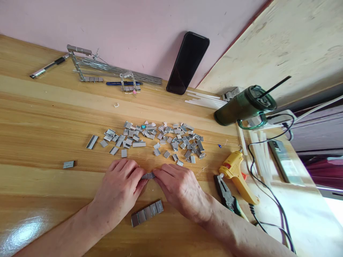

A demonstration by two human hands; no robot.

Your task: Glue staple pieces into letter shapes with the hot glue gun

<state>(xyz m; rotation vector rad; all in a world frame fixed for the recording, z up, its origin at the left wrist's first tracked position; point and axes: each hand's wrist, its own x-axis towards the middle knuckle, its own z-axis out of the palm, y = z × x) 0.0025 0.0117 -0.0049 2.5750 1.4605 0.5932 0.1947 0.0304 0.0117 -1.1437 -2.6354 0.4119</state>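
Both my hands rest on the wooden table (40, 117) and pinch one short strip of staples (149, 175) between them. My left hand (120, 187) has its fingers curled onto the strip's left end. My right hand (179, 187) pinches the right end. Just below my hands lies a row of joined staple blocks (147, 213). Beyond my fingers spreads a scatter of several small staple pieces (160, 141).
A yellow glue gun (237, 176) and pliers (225, 194) lie to the right, with black cables (270, 200). A green flask (245, 105) lies on its side. A black phone (187, 62) leans on the wall. Staple frames (80, 64) and wire rods (120, 71) sit at the back.
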